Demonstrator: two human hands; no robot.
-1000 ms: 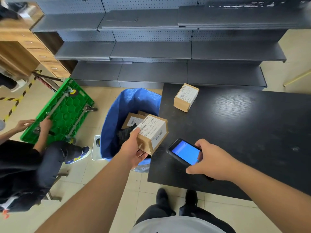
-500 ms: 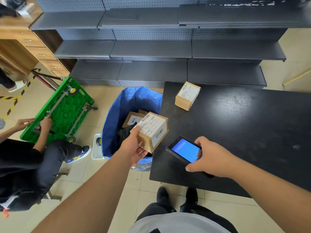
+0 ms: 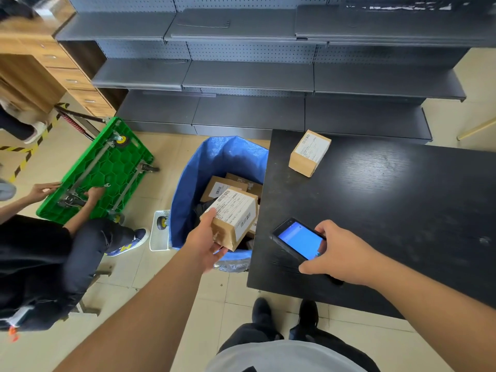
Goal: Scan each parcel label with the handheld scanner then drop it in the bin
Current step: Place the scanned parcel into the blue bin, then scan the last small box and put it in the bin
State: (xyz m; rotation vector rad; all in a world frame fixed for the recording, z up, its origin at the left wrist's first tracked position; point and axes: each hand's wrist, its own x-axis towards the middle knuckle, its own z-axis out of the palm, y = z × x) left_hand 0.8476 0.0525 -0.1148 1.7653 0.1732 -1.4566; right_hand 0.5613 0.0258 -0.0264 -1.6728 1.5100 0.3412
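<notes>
Grey shelving (image 3: 249, 76) backs a black table (image 3: 389, 210) beside a blue bin (image 3: 214, 162) already holding scanned parcels
Left hand (image 3: 206, 245) fingers grip a labelled parcel (image 3: 233, 217) over the bin; right hand (image 3: 341, 253) fingers curl round the scanner (image 3: 298, 238); one parcel on the table (image 3: 310, 153) remains, seemingly unscanned

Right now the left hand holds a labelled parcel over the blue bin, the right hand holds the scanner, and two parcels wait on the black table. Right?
Not quite: the head view shows only one parcel on the table. The left hand does hold the labelled parcel over the blue bin; the right hand holds the scanner.
</notes>
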